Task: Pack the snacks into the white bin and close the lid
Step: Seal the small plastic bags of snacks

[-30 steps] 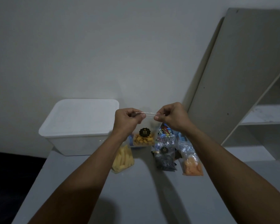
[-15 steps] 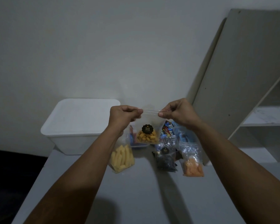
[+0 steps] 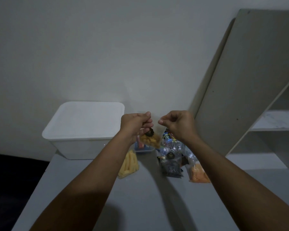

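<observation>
Grey table [image 3: 140,205] (dim room) against white wall [image 3: 107,55]

**Grey table with a bin and snack bags**

A grey table [image 3: 140,205] carries a white bin [image 3: 83,130] at its far left corner, lid on. Right of the bin, near the far edge, lie a bag of yellow sticks [image 3: 128,165], a dark bag [image 3: 171,167], an orange bag [image 3: 198,174] and a blue tray [image 3: 143,148]. Behind them sit more wrappers [image 3: 169,136], too dim to identify.
</observation>
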